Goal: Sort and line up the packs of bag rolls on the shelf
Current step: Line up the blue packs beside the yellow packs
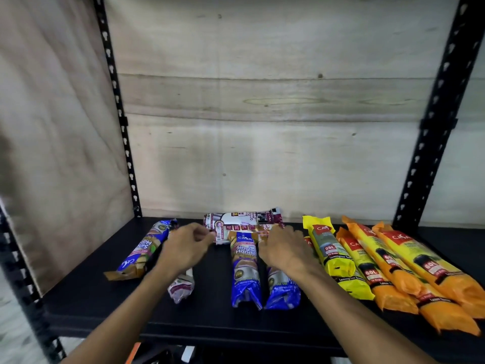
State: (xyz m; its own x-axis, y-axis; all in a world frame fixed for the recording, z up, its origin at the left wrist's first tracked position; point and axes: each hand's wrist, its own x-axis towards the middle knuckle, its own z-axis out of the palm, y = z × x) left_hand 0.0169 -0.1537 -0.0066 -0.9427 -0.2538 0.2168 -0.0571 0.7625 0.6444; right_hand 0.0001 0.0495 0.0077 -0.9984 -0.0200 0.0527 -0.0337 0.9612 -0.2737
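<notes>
Head view: both hands reach over a black shelf strewn with packs of bag rolls. The left hand hovers with fingers curled loosely inward, gripping nothing that can be seen; a white pack lies partly hidden under its wrist, and whether the hand touches it cannot be told. Just left of that hand a blue pack lies at a slant, its brown end toward the shelf's front. The right hand is spread palm down, fingers apart, resting over the far end of a second blue pack — a grip is not visible. Between the hands a third blue pack lies front to back, just beside the one under the right hand. Beyond both hands, near the plywood wall, two maroon-and-white packs lie crosswise, one against the other. Right of the right hand sit two yellow packs and then the orange packs — side by side, some overlapping, all angled alike.
</notes>
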